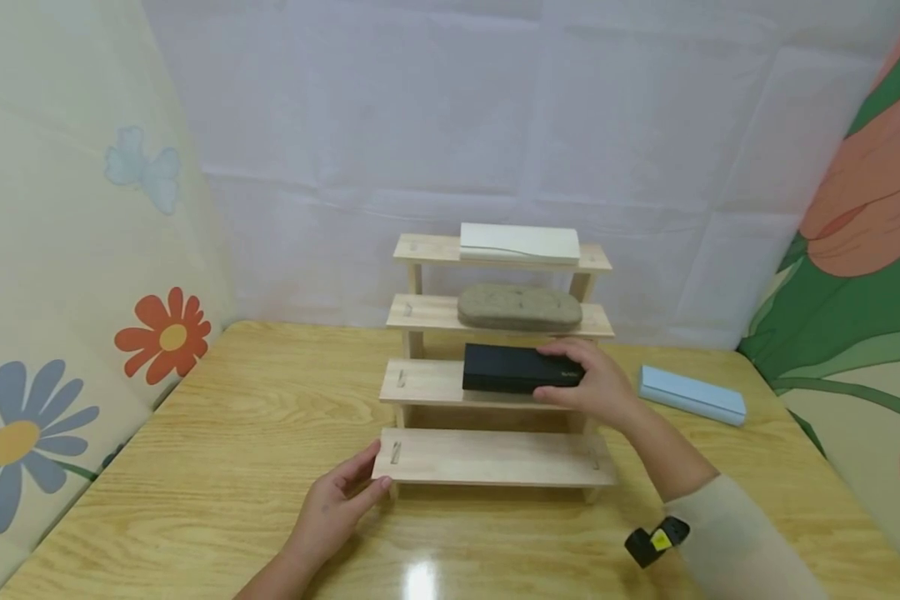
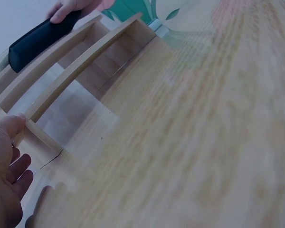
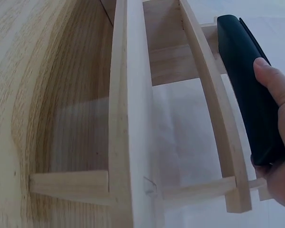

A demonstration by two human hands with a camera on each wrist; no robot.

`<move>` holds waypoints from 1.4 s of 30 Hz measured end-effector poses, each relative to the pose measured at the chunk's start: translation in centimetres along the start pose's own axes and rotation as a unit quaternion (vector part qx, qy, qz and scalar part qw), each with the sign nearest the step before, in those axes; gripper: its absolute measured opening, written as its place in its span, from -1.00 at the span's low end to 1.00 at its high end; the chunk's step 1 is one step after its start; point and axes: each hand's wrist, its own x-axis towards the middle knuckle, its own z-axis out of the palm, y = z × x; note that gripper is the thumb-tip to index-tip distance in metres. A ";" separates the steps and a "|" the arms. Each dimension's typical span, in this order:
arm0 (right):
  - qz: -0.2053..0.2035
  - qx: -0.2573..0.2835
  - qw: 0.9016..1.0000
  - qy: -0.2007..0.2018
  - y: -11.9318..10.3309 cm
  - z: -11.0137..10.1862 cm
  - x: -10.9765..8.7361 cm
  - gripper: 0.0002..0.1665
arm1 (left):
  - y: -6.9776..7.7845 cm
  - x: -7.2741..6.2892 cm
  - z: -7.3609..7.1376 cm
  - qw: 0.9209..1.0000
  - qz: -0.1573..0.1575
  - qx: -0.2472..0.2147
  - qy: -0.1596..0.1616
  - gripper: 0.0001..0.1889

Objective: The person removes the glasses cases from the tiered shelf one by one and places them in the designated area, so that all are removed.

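My right hand grips the right end of a black glasses case, which lies lengthwise at the second step from the bottom of a wooden tiered stand. In the right wrist view the thumb presses along one long face of the black case. At the bottom step's left end, my left hand holds the corner, thumb at the front edge and fingers at the side. Higher up, a grey-brown glasses case rests on the third step and a white glasses case on the top one.
A light blue glasses case lies on the wood-grain table, right of the stand. A white cloth hangs behind, with flower-printed panels at both sides. A black strap with a yellow tag sits by the right sleeve.
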 end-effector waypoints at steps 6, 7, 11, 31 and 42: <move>0.006 0.009 1.000 0.013 0.0 -1.0 -0.8 -0.27 | 0.0 0.0 0.0 1.000 0.002 0.000 -0.001 -0.42; 0.006 0.009 1.000 0.014 0.0 -1.1 -0.9 -0.27 | 0.0 0.0 0.0 1.000 0.002 0.001 -0.001 -0.42; 0.007 0.009 1.000 0.020 -0.2 -1.9 -1.4 -0.27 | 0.0 0.0 0.0 1.000 0.002 -0.001 -0.001 -0.42; 0.034 -0.007 0.998 0.049 1.8 -5.1 -4.6 -0.28 | -0.1 0.0 0.0 1.000 0.006 0.017 0.010 -0.43; 0.042 -0.030 0.996 0.069 2.7 -6.3 -6.2 -0.29 | -0.1 -0.1 0.0 1.000 0.003 0.008 0.005 -0.42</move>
